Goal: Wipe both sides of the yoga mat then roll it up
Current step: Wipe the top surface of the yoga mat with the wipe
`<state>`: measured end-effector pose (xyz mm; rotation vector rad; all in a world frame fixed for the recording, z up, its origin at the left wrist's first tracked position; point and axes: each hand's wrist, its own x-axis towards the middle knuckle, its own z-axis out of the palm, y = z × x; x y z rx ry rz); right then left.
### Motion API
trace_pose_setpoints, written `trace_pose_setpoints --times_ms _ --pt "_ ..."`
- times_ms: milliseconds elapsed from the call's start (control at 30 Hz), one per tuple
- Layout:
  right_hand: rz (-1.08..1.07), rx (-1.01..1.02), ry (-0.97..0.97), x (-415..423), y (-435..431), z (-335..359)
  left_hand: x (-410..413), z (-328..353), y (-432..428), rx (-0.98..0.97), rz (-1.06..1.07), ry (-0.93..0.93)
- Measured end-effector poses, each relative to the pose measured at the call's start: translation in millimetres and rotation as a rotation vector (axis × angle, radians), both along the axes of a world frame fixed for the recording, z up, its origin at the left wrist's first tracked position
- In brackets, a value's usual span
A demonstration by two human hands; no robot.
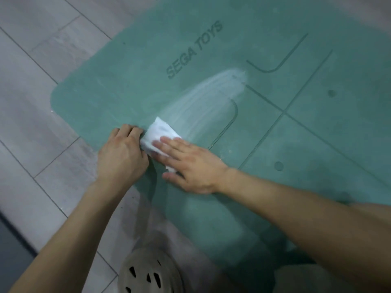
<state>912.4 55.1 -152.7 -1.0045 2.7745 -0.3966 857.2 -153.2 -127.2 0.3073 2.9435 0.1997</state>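
The green yoga mat (275, 144) is laid flat on the floor (42, 102). A white cloth (158, 132) is pressed on it by the right hand (190, 166), fingers kept straight. The left hand (122, 151) is curled at the mat's edge; its hold cannot be told. Long, even strokes should be made.
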Motion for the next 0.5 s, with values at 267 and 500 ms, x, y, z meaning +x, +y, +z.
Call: trace_pose_setpoints --times_ms 267,500 --pt "-0.602 0.138 -0.042 -117 23 7 -4 6 -2 0.012 0.002 -0.022" --pt "-0.601 0.199 -0.005 -115 104 13 -1 7 0 0.019 0.021 -0.048"
